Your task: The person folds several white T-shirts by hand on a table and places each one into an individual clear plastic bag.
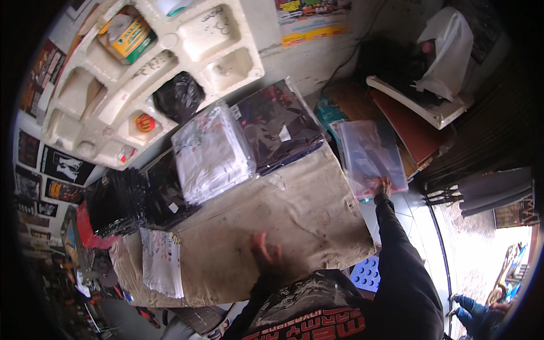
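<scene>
My right hand [381, 187] reaches out to the right and rests on the lower edge of a stack of clear plastic bags [374, 148]; whether its fingers grip a bag cannot be made out. Above the cloth-covered table [314, 212] is my left hand [267, 248], blurred, fingers apart, holding nothing. Along the table's far side lie a plastic-wrapped stack of white printed shirts [212, 153], a wrapped stack of dark printed shirts [280, 127] and black wrapped garments [123, 195]. A folded white printed garment [161, 263] lies at the table's left end.
A white foam packaging tray [170, 40] with a black plastic bag [179, 95] and small packages stands beyond the table. At right are a reddish-brown board [414, 127] and a white-edged panel [425, 104]. A blue perforated stool [366, 272] is beneath the table edge. A person [480, 314] is outside, lower right.
</scene>
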### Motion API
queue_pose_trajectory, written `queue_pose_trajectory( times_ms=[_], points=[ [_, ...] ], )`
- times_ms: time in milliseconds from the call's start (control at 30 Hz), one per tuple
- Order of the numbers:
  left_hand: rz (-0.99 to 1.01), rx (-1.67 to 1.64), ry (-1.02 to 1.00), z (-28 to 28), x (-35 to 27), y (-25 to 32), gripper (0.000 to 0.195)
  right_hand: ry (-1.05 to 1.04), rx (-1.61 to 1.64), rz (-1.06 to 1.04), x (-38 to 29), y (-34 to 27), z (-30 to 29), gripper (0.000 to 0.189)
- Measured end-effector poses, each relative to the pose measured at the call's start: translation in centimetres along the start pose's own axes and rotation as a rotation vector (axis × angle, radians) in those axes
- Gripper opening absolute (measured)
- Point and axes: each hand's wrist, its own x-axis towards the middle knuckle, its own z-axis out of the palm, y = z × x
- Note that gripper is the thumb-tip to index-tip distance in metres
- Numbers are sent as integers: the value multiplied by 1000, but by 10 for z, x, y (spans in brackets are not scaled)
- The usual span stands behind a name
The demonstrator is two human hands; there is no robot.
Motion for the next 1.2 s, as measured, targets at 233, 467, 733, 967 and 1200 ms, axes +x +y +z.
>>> queue_pose_trajectory(
  times_ms=[233, 467, 733, 967, 1200],
  points=[
    [81, -51, -111, -6, 11, 34, 52, -4, 12, 148, 35, 26, 7, 8],
    [78, -190, -102, -18, 25, 46, 42, 233, 559, 129, 57, 10, -79, 23],
    [-196, -914, -423, -20, 49, 115, 57, -24, 1394, -137, -97, -184, -272, 24],
    [-469, -1192, -361, -38, 28, 92, 50, -625, 1518, -135, -252, -323, -213, 19],
    [-651, -1082, -82, -79, -4, 44, 56, -1041, 1253, -565, -223, -335, -257, 41]
  ],
)
